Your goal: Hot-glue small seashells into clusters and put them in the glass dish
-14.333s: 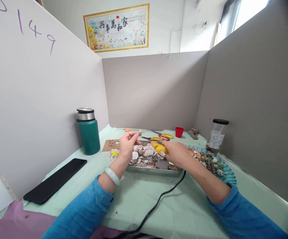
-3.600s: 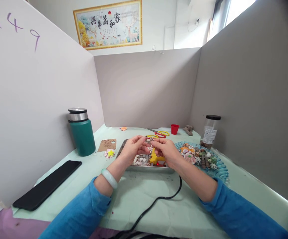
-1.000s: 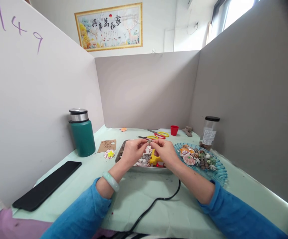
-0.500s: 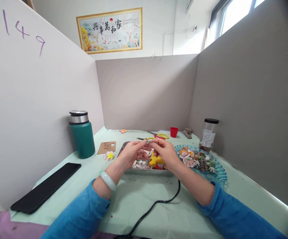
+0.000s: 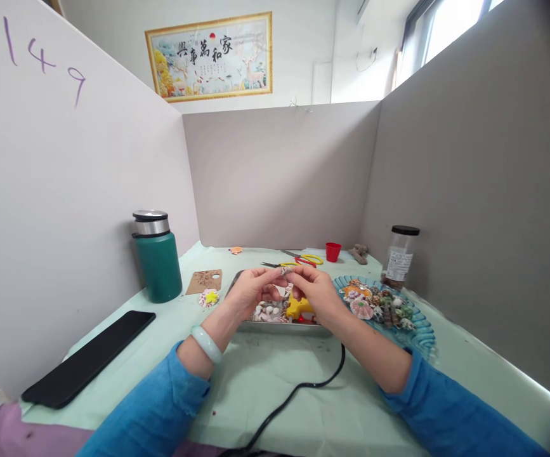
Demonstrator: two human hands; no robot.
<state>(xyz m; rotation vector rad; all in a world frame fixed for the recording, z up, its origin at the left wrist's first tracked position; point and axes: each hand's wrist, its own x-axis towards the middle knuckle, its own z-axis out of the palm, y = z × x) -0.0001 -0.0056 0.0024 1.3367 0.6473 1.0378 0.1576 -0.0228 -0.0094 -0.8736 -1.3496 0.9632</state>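
Note:
My left hand (image 5: 255, 289) and my right hand (image 5: 313, 289) meet above a metal tray (image 5: 284, 328). A small speckled shell (image 5: 285, 271) is pinched between the fingertips of both; its details are too small to make out. Below my fingers, partly hidden by them, a yellow glue gun (image 5: 298, 307) lies in the tray. White shells (image 5: 269, 312) lie to the left of it. A black cord (image 5: 298, 387) runs across the table toward me.
On the right is a blue plate (image 5: 425, 327) heaped with shells, a lidded jar (image 5: 398, 260) behind it. Scissors (image 5: 306, 259) and a red cup (image 5: 333, 252) are at the back. A green bottle (image 5: 159, 266), brown card (image 5: 203, 282), flower piece (image 5: 209, 298) and black slab (image 5: 89, 358) sit left.
Both hands keep the small shell pinched in nearly the same spot. The left fingers have curled in slightly; otherwise only a tiny shift of the view shows.

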